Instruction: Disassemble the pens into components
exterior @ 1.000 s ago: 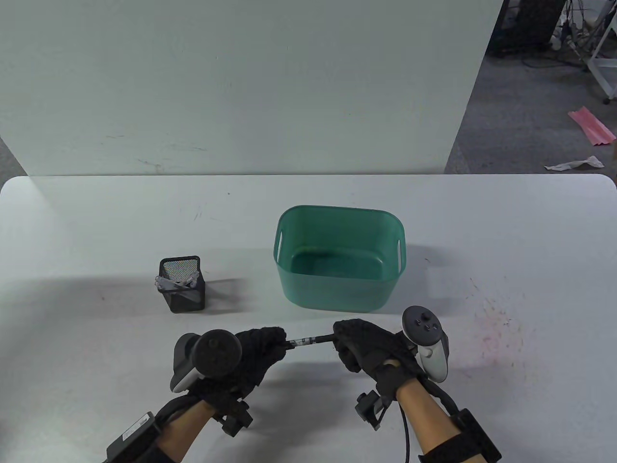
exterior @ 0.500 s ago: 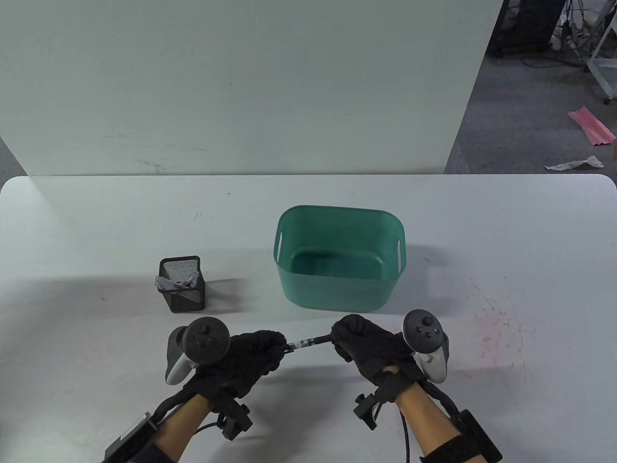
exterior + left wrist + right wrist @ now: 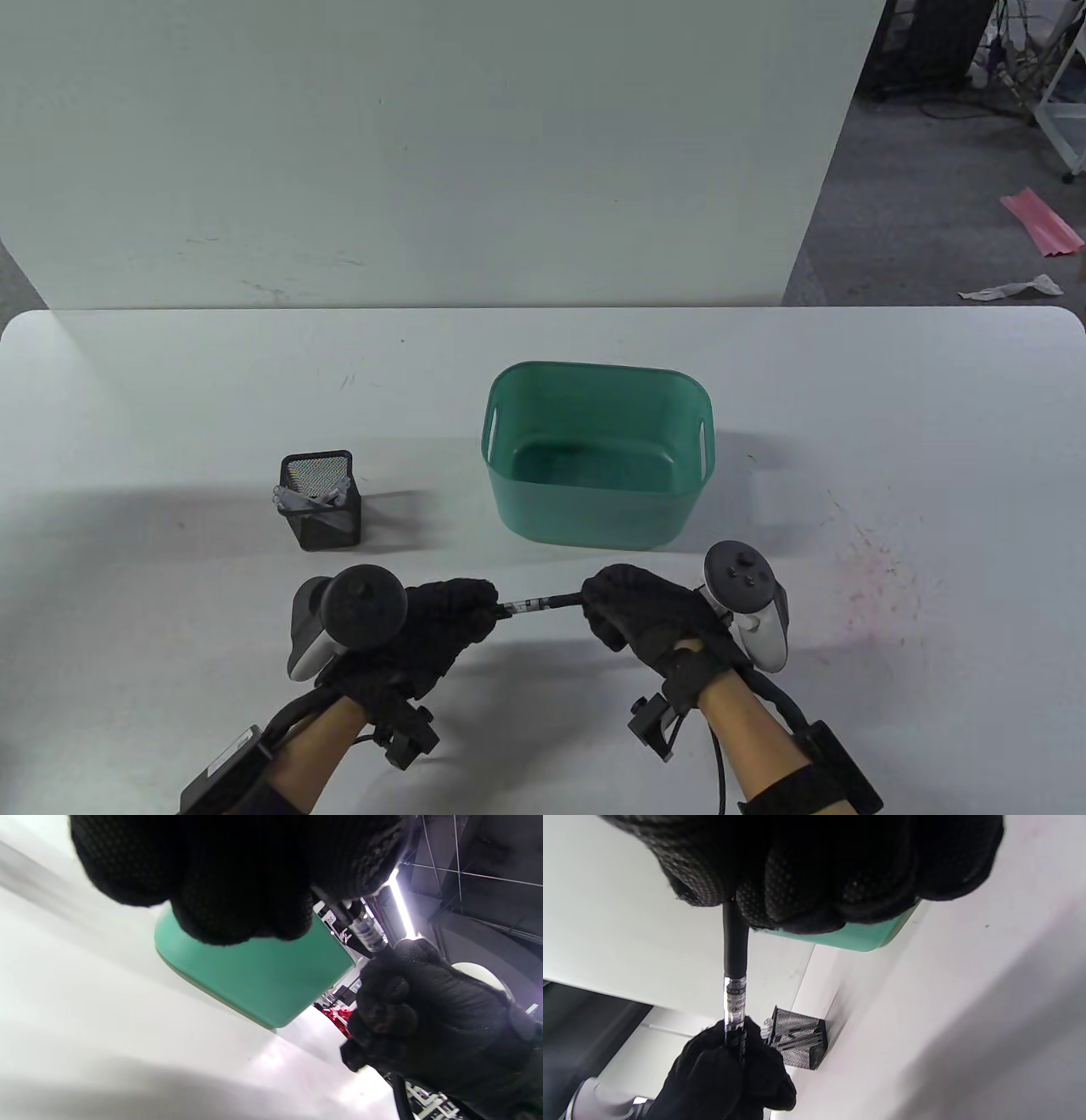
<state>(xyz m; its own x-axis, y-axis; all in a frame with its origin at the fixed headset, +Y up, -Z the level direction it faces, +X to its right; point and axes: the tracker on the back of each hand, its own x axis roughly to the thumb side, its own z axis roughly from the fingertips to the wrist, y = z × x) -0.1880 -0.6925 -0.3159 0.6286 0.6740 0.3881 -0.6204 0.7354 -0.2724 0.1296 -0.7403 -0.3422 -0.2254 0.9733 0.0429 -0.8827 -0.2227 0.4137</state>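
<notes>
pen held above bench, just in front of green bin. long axis runs left–right between hands. left hand grips the clear barrel end; right hand grips the black end. separation likely wants a twist or pull along that axis.

So the pen is a slim one, clear barrel with some printed text on it and a black rubbery grip section at one end. It's held level above the counter, just in front of the green bin. The left hand grips the clear end, the right hand is wrapped round the black grip end. Still in one piece as far as I can see. More pens stand in the black mesh cup off to the left.
</notes>
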